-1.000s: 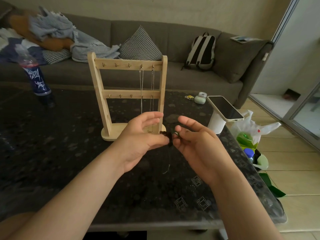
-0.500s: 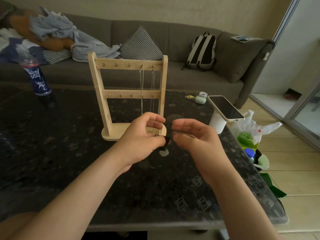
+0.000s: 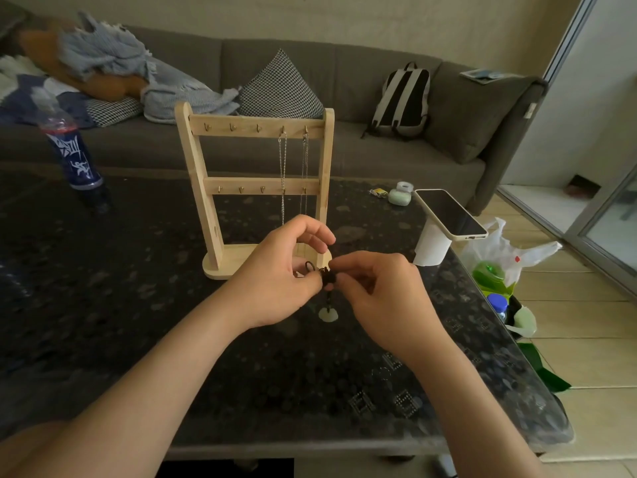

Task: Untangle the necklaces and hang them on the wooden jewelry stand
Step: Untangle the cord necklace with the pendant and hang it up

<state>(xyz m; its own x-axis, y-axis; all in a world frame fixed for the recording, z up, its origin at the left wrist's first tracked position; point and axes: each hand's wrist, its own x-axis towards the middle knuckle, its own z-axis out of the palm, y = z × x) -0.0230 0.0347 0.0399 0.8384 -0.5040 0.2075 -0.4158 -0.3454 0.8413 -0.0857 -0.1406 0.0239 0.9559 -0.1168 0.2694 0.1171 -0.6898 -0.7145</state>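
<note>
i see the black cord necklace [image 3: 325, 278] bunched into a small knot just in front of the wooden jewelry stand [image 3: 198, 174], level with its base and above the dark table [image 3: 103, 305]. its pale pendant [image 3: 328, 314] hangs under the knot, near the tabletop; i cannot tell whether it touches. my left hand [image 3: 275, 277] pinches the tangle from the stand's left side with thumb and forefinger. a loop of cord pokes up beside the thumb, and the other fingers curl loosely before the stand's base. my right hand [image 3: 379, 294] pinches the same knot from the other side, fingers curled in.

on the stand, two silver chains [image 3: 282, 167] hang from the two rightmost hooks of the top bar and run down past the lower bar. their lower ends are hidden behind my left hand.

right of the stand, a phone [image 3: 448, 213] lies tilted on a white holder, with a small green case [image 3: 398, 196] between them, further back. well left of the stand is a blue bottle [image 3: 74, 153]. behind the stand runs a grey sofa [image 3: 362, 160] with a checked cushion [image 3: 281, 89] and a backpack [image 3: 403, 98].
</note>
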